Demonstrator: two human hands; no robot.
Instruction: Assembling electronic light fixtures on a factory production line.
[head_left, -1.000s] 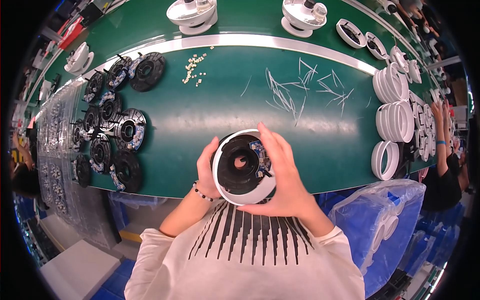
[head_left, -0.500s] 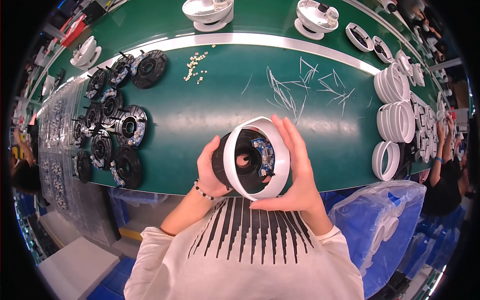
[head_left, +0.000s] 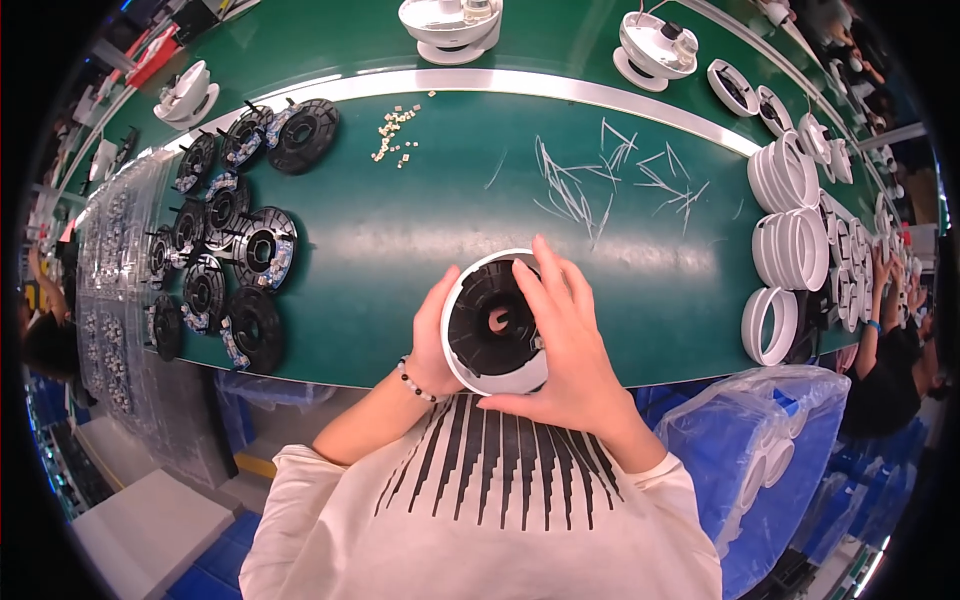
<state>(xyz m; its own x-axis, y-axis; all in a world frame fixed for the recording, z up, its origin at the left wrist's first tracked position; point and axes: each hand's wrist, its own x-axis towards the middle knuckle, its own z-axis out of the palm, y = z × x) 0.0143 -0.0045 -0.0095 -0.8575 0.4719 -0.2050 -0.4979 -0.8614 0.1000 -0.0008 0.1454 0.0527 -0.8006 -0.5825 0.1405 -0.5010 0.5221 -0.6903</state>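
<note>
One white ring (head_left: pixel 512 382), black disc (head_left: pixel 474 322) inside | left hand (head_left: pixel 434 340) curled around its left side | right hand (head_left: pixel 572 350) half-spread, clasping its right | green counter (head_left: pixel 400 240) beyond

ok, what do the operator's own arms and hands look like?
Both the left hand and right hand are ungloved. Left wrist: bracelet of dark and light beads; right wrist bare. Loose off-white sleeves end around the elbows, forearms uncovered.

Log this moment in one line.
left hand: cupping white plastic ring | right hand: gripping ring's right side | inside ring: black plastic disc
</note>
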